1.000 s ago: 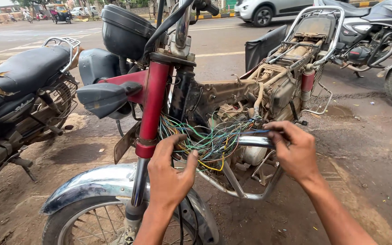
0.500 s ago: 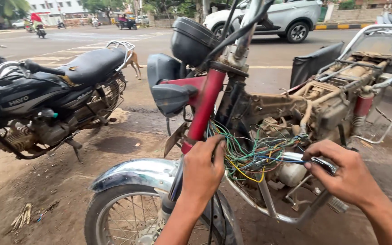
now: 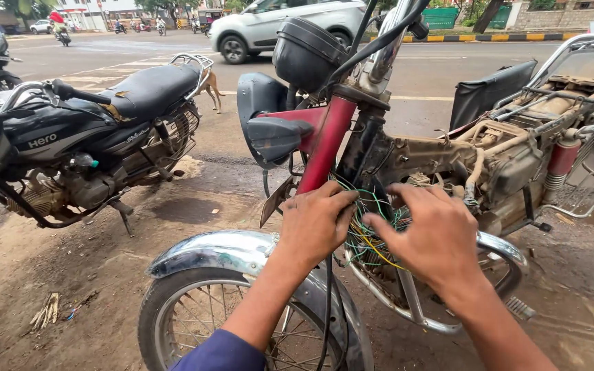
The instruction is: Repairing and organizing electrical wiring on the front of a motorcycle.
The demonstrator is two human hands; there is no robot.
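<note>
While both hands are crowding the green and yellow wire tangle [image 3: 372, 237] at centre frame, left hand [image 3: 315, 223] curled among strands, right hand [image 3: 429, 237] spreading fingers apart, a careless tug is risking pulling a wire loose

We cannot see the wire bundle [image 3: 372, 233] fully: our left hand [image 3: 314, 223] and right hand [image 3: 431, 237] cover its ends. The front wheel [image 3: 207, 330] is cut off by the bottom edge.
</note>
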